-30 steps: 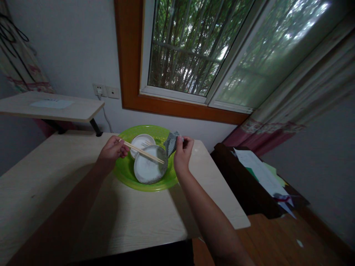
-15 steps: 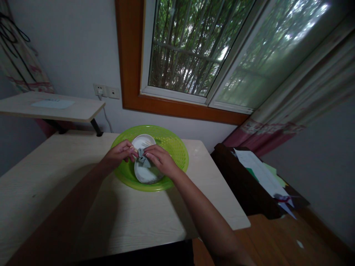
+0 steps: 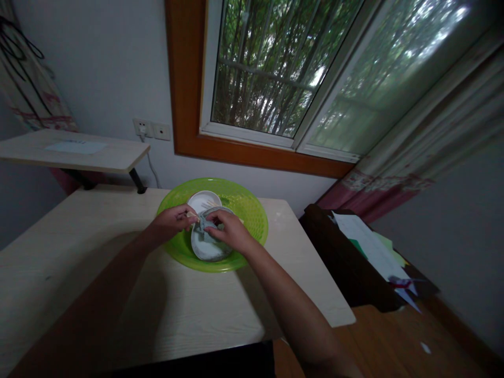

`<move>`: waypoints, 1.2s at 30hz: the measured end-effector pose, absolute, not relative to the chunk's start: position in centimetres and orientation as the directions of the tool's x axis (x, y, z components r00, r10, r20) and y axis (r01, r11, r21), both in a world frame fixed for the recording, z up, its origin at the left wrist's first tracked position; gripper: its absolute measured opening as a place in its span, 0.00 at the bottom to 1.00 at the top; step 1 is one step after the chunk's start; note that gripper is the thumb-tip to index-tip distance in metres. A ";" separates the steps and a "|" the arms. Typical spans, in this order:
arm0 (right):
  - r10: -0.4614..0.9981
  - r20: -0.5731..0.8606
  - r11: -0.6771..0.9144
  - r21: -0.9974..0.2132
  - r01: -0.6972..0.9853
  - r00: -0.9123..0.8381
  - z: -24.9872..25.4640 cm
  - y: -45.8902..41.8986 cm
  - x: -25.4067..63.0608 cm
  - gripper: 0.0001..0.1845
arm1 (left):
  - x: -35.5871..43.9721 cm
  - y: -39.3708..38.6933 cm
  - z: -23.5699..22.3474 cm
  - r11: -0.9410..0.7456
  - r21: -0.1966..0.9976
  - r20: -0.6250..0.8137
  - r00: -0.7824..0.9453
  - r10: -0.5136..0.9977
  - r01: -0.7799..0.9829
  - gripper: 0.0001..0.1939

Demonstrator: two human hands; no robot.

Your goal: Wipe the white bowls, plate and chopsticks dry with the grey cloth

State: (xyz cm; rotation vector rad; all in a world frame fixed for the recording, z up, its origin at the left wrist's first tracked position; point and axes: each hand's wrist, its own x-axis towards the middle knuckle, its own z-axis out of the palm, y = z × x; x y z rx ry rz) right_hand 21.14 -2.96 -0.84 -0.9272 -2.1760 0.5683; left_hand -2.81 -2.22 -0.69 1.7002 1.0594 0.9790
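Observation:
A pair of wooden chopsticks is pinched in my left hand, largely covered by fingers and cloth. My right hand closes on a grey cloth, which is wrapped around the chopsticks close to the left fingertips. Beneath both hands lies a round green plastic basin. Inside it sit a white bowl and, nearer to me, a grey-rimmed white bowl, partly hidden by the cloth and right hand. Pale prongs like a fork's show at the white bowl.
The basin stands on a light wooden table. A raised shelf with a paper on it is at the left. Behind are a wall socket and a window; at right, a dark cabinet holds papers.
My right hand has brought the cloth leftward from the basin's right side onto the chopsticks. Since half a second ago, both hands have shifted only slightly.

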 end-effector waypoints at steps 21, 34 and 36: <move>0.792 0.304 0.567 -0.688 0.453 -0.530 -1.8 -2.7 21.3 0.10 | -3.1 -1.3 -1.0 -0.204 0.910 0.129 -0.222 0.967 -0.361 0.15; 0.790 0.332 0.567 -0.715 0.410 -0.515 -1.3 -3.0 21.1 0.11 | -3.6 -1.8 -0.8 -0.071 0.979 0.094 0.114 0.989 -0.191 0.18; 0.789 0.312 0.562 -0.716 0.414 -0.529 -1.5 -2.9 21.2 0.11 | -3.6 -1.7 -0.9 -0.122 0.942 0.119 -0.031 0.992 -0.313 0.17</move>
